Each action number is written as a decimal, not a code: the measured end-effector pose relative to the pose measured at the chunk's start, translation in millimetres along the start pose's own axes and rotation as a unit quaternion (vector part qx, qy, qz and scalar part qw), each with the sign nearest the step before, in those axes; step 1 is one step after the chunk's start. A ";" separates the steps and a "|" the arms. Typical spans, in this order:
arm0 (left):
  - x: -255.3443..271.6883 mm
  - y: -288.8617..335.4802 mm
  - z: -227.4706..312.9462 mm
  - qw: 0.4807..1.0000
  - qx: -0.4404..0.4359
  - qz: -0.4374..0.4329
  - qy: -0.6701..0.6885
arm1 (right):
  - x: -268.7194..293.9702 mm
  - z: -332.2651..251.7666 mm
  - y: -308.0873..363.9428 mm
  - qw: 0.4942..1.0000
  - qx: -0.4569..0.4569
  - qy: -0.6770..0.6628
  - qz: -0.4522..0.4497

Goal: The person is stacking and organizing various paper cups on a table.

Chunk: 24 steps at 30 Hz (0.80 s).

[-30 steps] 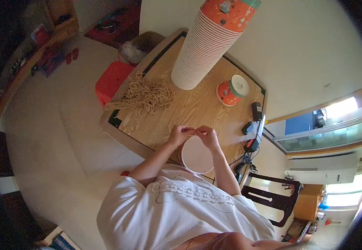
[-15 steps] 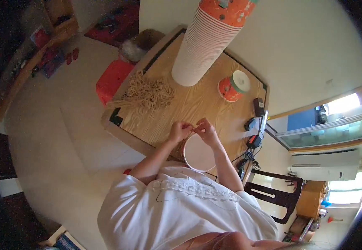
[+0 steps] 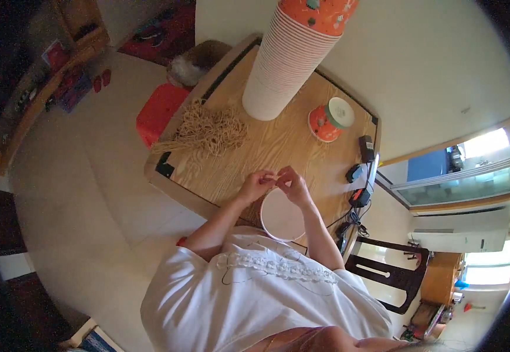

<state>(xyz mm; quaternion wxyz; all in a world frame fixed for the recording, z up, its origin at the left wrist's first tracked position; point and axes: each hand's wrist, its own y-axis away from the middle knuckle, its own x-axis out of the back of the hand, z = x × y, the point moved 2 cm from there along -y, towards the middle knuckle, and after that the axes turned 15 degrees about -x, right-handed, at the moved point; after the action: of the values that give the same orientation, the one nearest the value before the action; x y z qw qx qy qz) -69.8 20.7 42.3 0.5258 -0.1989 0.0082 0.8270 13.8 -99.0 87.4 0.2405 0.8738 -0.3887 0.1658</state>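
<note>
My left hand [image 3: 256, 185] and my right hand [image 3: 293, 185] meet just beyond the far rim of a white round paper tub [image 3: 283, 217], which stands at the table's near edge in front of my shirt. The fingertips of both hands are pinched together, nearly touching. Whatever thin thing they hold is too small to make out. Farther left on the table lies a tangled heap of brown paper-like twine [image 3: 211, 130]. Behind it a tall leaning stack of white paper tubs [image 3: 287, 64] rises, with an orange patterned one on top.
At the back right of the wooden table [image 3: 302, 155] are orange tubs [image 3: 324, 124] with a white disc-shaped end up. Black power adapters [image 3: 365, 149] and cables [image 3: 351, 222] line the right edge. A red stool [image 3: 160, 114] stands left, a dark chair [image 3: 387, 273] right.
My hands stay over the tub's far rim with fingertips still pinched, shifting only slightly. The whole view has moved a little; nothing else visibly differs.
</note>
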 end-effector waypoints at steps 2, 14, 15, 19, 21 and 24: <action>1.8 -2.2 -1.5 0.997 0.007 -0.031 -0.069 | -0.1 0.9 0.2 1.000 0.028 -0.004 0.009; 6.9 -5.2 1.6 0.990 0.039 -0.033 -0.129 | 1.5 -4.0 5.9 0.996 -0.031 0.082 0.006; 8.7 -4.4 -2.1 0.995 0.047 -0.018 -0.089 | 0.0 -7.9 6.8 0.996 -0.029 0.082 0.005; 7.3 -1.3 -4.6 0.996 0.083 -0.004 -0.032 | 0.7 -10.0 8.5 0.993 -0.045 0.106 0.030; 2.6 3.1 0.2 0.984 0.157 -0.019 0.079 | 1.1 -7.7 8.9 0.993 -0.035 0.110 0.027; 6.4 6.2 -10.6 0.988 0.126 0.006 0.085 | -0.5 -7.8 10.2 0.994 -0.022 0.101 0.025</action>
<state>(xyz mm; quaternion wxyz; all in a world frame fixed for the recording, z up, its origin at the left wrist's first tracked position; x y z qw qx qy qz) -74.2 21.1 29.2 0.5390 -0.2004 0.1578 0.8028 5.0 -100.4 96.6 0.2931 0.8373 -0.3874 0.2507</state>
